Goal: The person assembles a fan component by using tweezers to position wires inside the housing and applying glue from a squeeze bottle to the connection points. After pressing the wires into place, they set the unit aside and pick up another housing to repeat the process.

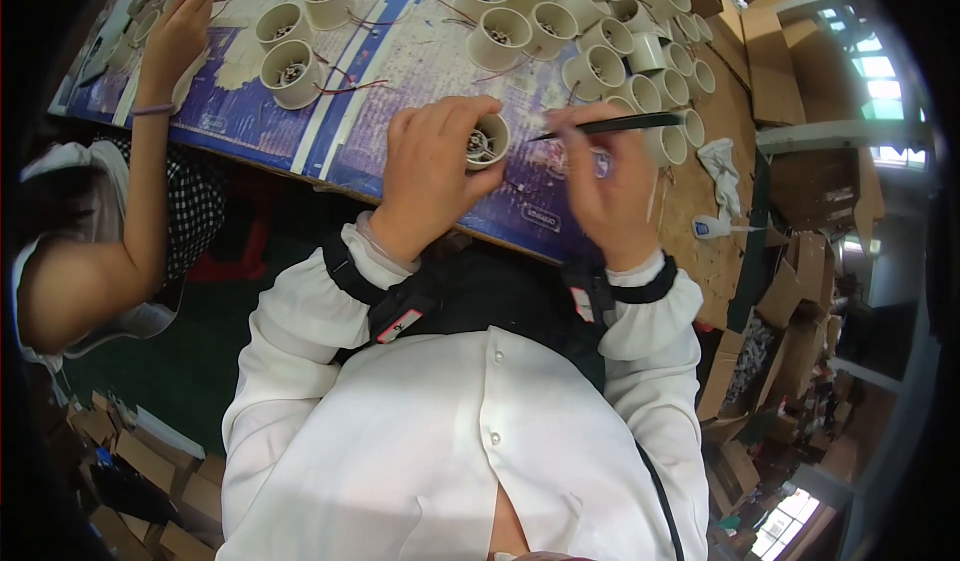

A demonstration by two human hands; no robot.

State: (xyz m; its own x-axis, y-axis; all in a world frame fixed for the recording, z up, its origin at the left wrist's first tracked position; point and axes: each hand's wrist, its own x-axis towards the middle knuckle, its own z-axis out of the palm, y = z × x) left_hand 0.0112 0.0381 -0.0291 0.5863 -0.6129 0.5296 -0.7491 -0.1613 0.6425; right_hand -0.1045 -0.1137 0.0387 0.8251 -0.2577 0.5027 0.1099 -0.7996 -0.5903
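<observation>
Blue mat: a worn blue sheet (400, 111) with white stripes and scuffed pale patches covers most of the tabletop (720, 111); bare brown board shows along its right side.
Room: a workshop, with bright windows (875, 71) at the right rim and a dark green floor (200, 361) below the tabletop edge.
Cardboard: brown cartons (790, 51) stand at the tabletop's far right corner, more cartons (800, 301) crowd the floor on the right, and flat pieces (150, 481) lie at lower left.
Labels: a small white tag with a red edge (398, 326) sits on the dark strap at the person's chest; a white glue bottle (712, 227) lies on the bare board beside a crumpled white rag (722, 166).
Sockets: many cream round lamp sockets (600, 21) cluster at the top right of the mat, a few more (290, 46) with thin red wires lie at upper left.
Left hand (430, 176): closed around one cream socket (487, 143), open end facing up, just above the mat's near edge.
Right hand (610, 186): pinching a thin dark tool (610, 126) whose tip points toward that socket.
Co-worker: another person's hand (175, 36) rests among sockets at the upper left.
</observation>
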